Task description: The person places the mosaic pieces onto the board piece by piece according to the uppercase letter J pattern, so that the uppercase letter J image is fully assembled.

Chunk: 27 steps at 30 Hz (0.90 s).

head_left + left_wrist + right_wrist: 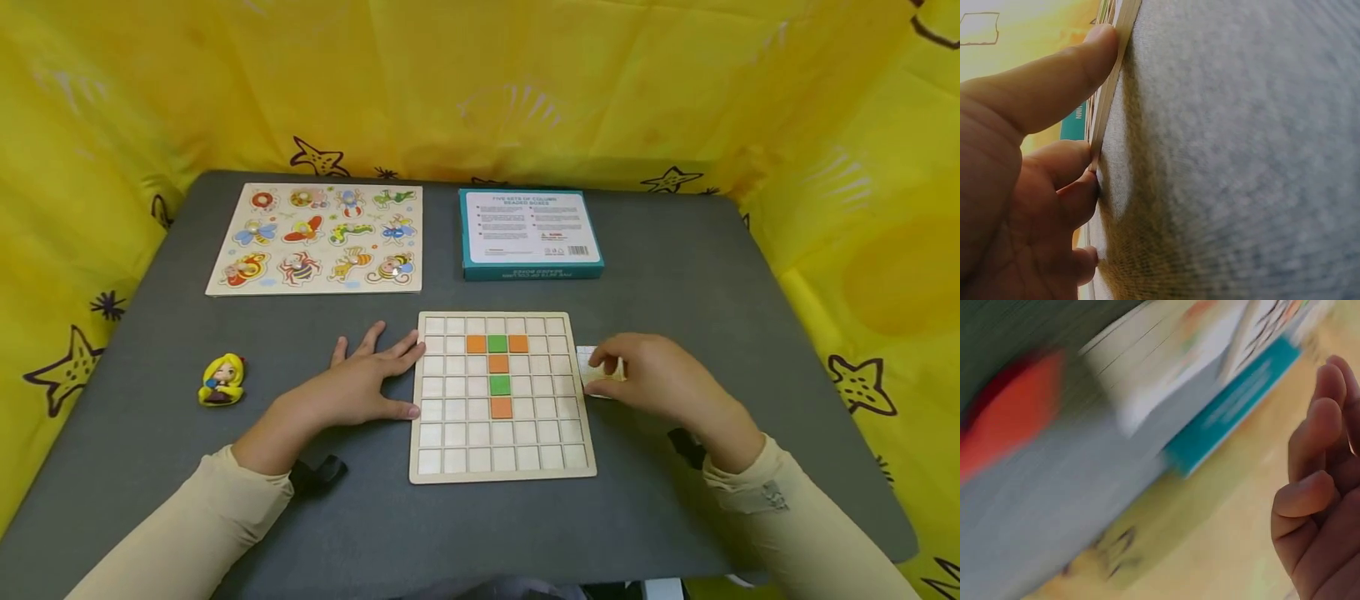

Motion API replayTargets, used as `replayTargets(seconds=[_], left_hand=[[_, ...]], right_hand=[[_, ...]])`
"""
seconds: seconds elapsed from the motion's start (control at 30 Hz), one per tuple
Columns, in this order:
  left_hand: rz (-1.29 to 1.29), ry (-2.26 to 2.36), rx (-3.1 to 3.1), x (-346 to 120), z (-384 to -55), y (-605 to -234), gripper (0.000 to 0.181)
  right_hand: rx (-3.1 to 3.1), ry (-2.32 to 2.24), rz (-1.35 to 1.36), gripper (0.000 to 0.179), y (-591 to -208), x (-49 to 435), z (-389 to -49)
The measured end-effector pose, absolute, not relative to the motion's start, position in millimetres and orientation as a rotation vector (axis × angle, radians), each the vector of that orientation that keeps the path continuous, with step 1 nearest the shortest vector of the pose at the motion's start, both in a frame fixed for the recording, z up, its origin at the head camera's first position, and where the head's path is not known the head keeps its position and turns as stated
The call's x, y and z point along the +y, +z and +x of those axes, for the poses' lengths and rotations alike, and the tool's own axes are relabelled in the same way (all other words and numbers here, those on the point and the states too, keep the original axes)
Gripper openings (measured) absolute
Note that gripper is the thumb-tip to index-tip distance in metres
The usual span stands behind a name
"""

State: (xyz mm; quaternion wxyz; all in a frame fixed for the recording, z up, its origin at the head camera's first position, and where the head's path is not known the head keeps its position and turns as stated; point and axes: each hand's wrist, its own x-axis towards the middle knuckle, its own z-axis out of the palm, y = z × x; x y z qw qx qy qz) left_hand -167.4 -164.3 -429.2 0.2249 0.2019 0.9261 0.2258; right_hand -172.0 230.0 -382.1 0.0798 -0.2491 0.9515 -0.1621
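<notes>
Prob. mid-step on tile layout. Lying flat on table (pixel 375 533): board (pixel 477 434), gridded, w/ six tiles forming approx. a T. Across top: two orange tiles (pixel 476 343), one each side of a green tile (pixel 497 343). Down stem: orange, green, orange. Ringed by bare squares.

Touched along L edge by L hand (pixel 356 385): fingers spread, not pinching, thumb & some fingertips against rim, per head & L wrist views. Prob. just steadying.

Just beside R edge of board: card (pixel 584 357), pale, partly hidden by R hand (pixel 660 375). Bent fingers there, thumb & index near each other w/ gap btwn; can't tell if pinching card or only touching/hovering. Too blurred in R wrist view to settle.

Judging from this, prob. at card-handling step, w/ tile-laying done or paused; can't say which, nor read card's marks in head view.

If lifting card next: calls for firm thumb-index pinch on an edge, then lift clear of rim w/o nudging tiles. If only shifting card: light press & slide away from board. Either way, wants steady L hand.

Well apart from hands, prob. not needed now: puzzle (pixel 322 242) back L, box (pixel 536 242) behind board, doll (pixel 222 380) off to L.
</notes>
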Motion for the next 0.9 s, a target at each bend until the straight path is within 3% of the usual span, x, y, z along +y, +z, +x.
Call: replayTargets(seconds=[0.47,0.9], left_hand=[[0.554,0.648,2.521,-165,-169,-430,0.095],[0.560,0.646,2.520,-165,-169,-426,0.094]], right_hand=[[2.817,-0.488,-0.360,0.032,-405,365,-134],[2.816,-0.434,-0.263,0.040,-406,350,-135]])
